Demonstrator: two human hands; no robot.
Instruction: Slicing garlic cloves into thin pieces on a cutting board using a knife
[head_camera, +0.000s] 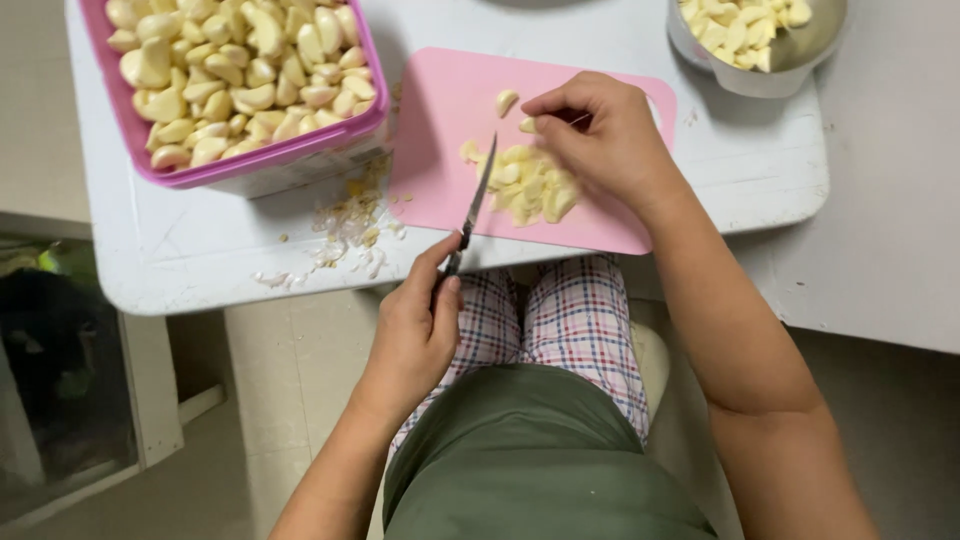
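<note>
Steel knife (476, 198): gripped by its handle in the closed left hand (418, 335) at the table's (180, 250) near edge — blade reaching onto the pink cutting board (440, 130).
Right hand (600, 135): fingertips pinched on a garlic piece, over the cut garlic pile (530, 185) on the board.
Pink tub (240, 165): far left corner — peeled cloves.
Metal bowl (770, 70): far right, cut garlic.

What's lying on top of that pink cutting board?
On the pink cutting board lies a pile of cut garlic pieces, plus a few loose ones. The right hand covers part of the pile, so whatever lies beneath it is hidden. The knife hangs over the board.
</note>
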